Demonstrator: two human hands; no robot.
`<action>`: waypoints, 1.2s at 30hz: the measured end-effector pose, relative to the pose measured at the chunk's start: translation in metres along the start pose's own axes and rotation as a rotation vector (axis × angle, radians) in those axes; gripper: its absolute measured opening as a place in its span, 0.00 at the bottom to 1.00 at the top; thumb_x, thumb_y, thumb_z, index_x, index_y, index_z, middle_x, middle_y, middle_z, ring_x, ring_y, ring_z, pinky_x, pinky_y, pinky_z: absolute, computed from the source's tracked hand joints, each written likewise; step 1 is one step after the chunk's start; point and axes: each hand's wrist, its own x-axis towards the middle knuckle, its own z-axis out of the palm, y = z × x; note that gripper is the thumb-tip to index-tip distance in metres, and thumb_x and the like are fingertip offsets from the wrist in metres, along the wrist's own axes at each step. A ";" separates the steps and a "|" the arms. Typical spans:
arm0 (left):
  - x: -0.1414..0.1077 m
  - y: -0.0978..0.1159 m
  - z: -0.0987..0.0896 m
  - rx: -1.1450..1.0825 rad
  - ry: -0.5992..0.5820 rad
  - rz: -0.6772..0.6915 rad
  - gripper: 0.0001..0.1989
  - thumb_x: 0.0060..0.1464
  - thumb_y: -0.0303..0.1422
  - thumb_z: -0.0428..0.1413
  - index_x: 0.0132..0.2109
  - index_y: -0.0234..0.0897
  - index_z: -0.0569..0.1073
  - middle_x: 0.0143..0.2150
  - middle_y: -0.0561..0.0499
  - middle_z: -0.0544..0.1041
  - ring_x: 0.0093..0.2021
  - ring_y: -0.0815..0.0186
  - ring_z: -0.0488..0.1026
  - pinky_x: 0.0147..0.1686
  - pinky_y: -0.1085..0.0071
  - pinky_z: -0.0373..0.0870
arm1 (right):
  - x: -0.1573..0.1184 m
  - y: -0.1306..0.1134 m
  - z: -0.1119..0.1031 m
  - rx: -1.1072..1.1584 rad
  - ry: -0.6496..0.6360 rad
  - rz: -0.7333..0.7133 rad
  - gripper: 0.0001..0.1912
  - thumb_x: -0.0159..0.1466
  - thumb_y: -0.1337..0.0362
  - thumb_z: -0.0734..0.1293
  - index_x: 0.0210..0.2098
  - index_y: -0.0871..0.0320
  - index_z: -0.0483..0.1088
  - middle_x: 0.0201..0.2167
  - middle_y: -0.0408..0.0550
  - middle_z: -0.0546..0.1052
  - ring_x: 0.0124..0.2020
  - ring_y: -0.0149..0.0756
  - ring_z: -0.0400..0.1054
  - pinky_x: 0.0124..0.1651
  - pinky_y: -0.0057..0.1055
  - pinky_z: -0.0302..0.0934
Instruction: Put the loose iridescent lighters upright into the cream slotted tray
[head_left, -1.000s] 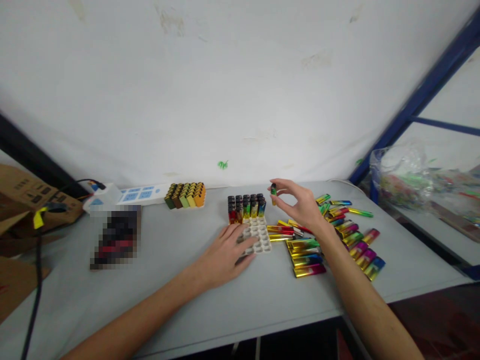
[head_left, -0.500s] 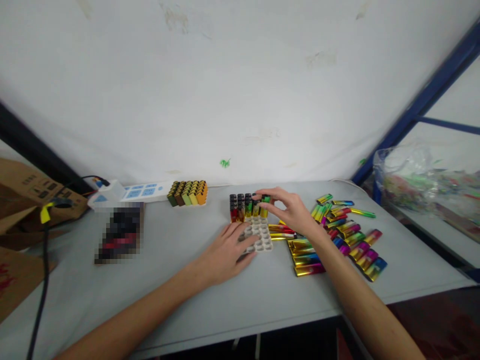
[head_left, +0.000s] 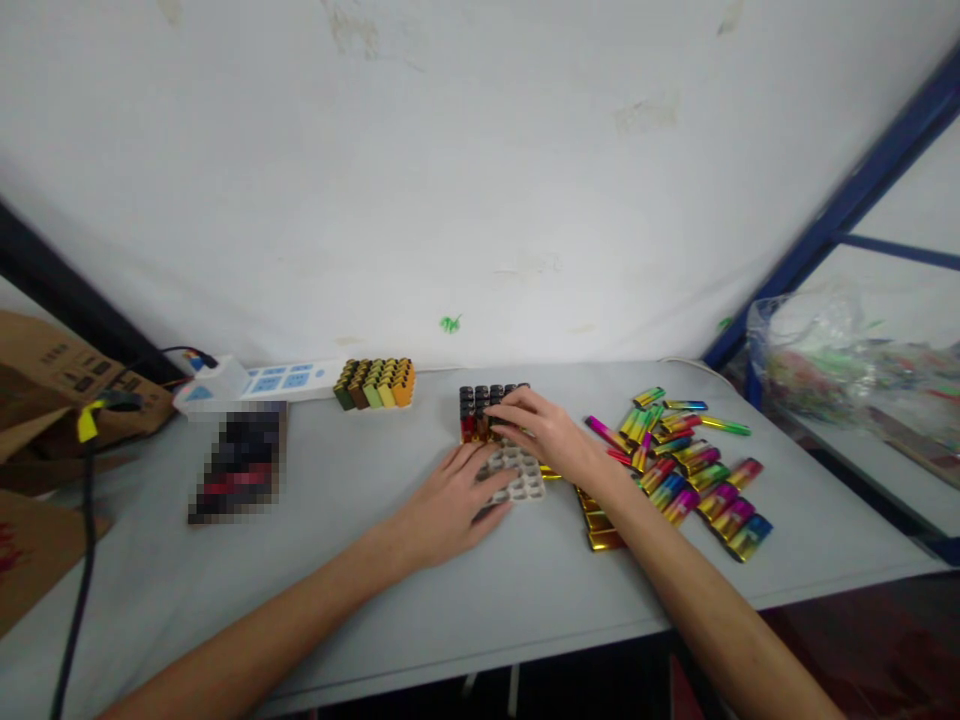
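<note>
A white slotted tray (head_left: 531, 482) lies in the middle of the table. Upright lighters (head_left: 469, 410) with black tops and shiny coloured bodies fill its far rows, while bare slots show in the near part. My left hand (head_left: 461, 498) rests over the tray's near left side, fingers spread across the slots. Bent over the front of the lighter rows, my right hand (head_left: 536, 428) has its thumb and fingers closed at a lighter top; its fingers partly hide that lighter. Loose lighters (head_left: 671, 490) in metallic gold, pink, green and blue lie to the right of the tray.
A second tray of green, brown and orange lighters (head_left: 375, 384) stands near the wall. Left of it are a power strip (head_left: 289, 378) and a pixelated dark object (head_left: 244, 465). A black cable (head_left: 90, 530) and cardboard boxes (head_left: 45, 400) occupy the left edge. A blue frame (head_left: 832, 215) rises at right.
My right hand has moved left and slightly nearer, from the right end of the lighter rows to their front middle. My left hand stays on the tray.
</note>
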 end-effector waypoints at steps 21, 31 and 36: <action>-0.002 -0.004 0.002 0.001 0.021 0.024 0.18 0.72 0.37 0.55 0.65 0.42 0.74 0.67 0.38 0.69 0.66 0.48 0.67 0.65 0.47 0.68 | -0.019 0.047 -0.054 -0.395 0.239 0.504 0.13 0.76 0.62 0.60 0.48 0.58 0.77 0.41 0.55 0.78 0.40 0.44 0.73 0.52 0.40 0.69; -0.003 -0.006 0.004 0.005 0.009 0.011 0.19 0.72 0.36 0.55 0.66 0.44 0.74 0.68 0.39 0.69 0.67 0.48 0.66 0.66 0.45 0.68 | -0.078 0.099 -0.092 -0.729 -0.100 1.348 0.23 0.74 0.57 0.60 0.60 0.63 0.75 0.55 0.72 0.76 0.60 0.64 0.70 0.59 0.59 0.63; -0.003 -0.006 0.001 0.000 0.003 0.013 0.18 0.72 0.36 0.55 0.65 0.43 0.74 0.67 0.38 0.70 0.67 0.47 0.66 0.66 0.44 0.68 | -0.066 0.101 -0.085 -0.664 -0.160 1.257 0.19 0.72 0.66 0.59 0.56 0.58 0.76 0.52 0.65 0.79 0.56 0.56 0.75 0.57 0.50 0.66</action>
